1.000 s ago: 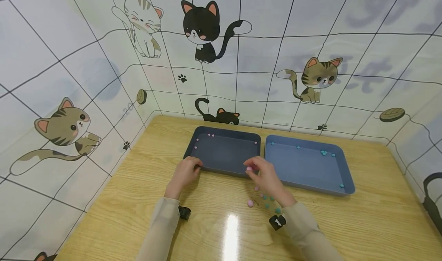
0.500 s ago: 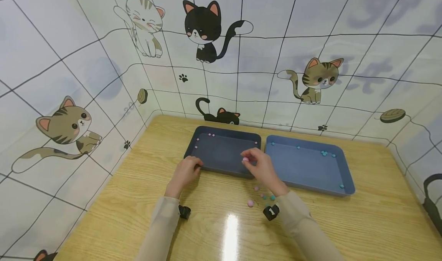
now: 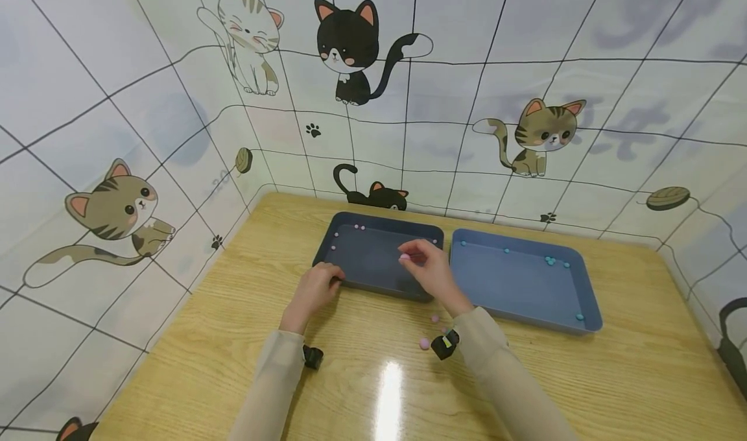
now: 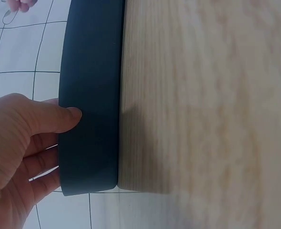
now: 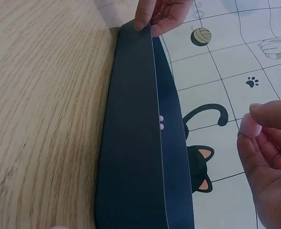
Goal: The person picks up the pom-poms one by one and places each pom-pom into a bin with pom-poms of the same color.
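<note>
In the head view my left hand (image 3: 314, 293) is at the near left corner of a dark navy tray (image 3: 373, 259). It grips the tray's rim, the thumb (image 4: 71, 117) on the outer wall and the other fingers behind it. Above that tray, my right hand (image 3: 434, 274) pinches a small pink ball (image 5: 249, 125) between thumb and fingertips. Several smaller pink balls lie inside the dark tray, mostly along its left and far sides.
A lighter blue tray (image 3: 513, 288) with several teal balls (image 3: 550, 261) stands just right of the dark one. Loose on the wooden table (image 3: 362, 376) lie a pink ball (image 3: 424, 344) and a smaller one (image 3: 434, 318). A cat-printed wall covering (image 3: 443, 136) borders the table.
My right hand has carried the pink ball from the dark tray's near right edge up and leftward over its inside. The left hand has kept its hold on the rim.
</note>
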Demonstrator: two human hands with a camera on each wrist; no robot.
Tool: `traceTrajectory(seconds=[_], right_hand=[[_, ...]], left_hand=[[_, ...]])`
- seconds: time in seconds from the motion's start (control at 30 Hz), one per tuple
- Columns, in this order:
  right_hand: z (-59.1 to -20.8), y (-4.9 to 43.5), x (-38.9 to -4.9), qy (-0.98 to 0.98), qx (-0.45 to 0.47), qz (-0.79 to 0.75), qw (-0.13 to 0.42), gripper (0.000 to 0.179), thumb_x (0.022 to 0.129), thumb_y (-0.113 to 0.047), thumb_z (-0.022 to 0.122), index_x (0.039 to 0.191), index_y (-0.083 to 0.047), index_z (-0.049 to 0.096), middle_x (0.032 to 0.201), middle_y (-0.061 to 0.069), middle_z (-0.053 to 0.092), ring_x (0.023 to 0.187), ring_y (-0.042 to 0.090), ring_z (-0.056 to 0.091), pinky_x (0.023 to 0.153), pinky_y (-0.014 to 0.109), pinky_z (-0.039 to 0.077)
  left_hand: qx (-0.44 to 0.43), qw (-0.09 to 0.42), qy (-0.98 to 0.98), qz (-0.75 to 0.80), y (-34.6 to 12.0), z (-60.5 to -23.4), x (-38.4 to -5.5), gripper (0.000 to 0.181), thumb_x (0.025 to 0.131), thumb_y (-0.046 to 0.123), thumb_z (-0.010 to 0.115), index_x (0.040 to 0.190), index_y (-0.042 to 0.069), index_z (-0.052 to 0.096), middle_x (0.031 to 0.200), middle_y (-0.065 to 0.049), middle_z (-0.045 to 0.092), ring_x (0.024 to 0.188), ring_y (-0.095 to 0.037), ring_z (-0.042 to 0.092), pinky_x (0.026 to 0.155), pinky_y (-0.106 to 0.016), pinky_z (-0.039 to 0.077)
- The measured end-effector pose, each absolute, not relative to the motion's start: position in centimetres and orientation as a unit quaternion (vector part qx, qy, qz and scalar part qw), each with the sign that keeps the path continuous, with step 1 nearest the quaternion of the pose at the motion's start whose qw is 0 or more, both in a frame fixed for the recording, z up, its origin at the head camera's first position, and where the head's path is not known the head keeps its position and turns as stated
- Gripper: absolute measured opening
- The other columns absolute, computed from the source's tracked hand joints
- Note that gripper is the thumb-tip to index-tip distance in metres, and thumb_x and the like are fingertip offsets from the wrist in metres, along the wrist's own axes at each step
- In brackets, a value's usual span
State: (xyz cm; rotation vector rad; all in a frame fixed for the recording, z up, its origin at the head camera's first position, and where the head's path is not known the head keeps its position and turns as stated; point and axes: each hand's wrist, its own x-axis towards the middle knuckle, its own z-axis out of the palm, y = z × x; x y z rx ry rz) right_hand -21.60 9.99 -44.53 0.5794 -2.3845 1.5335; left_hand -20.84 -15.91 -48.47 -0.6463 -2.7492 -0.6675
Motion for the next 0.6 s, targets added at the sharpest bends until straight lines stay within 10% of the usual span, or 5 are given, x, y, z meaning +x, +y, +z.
traceTrajectory(seconds=[0.6], right_hand=[[-43.5,8.0,-24.8,-0.814,0.173,0.549,0.081,0.017,0.085,-0.001,0.066,0.101,0.004,0.065,0.097,0.017,0.066,0.087,0.026,0.064,0.079,0.037,0.053]], left_hand=[[-0.227,0.123,-0.941,-0.218,-16.2,-48.7,-21.2,0.009,0.078,-0.002,0.07,0.084,0.005,0.071,0.083,-0.006,0.067,0.082,-0.023,0.062,0.073,-0.036,0.052]])
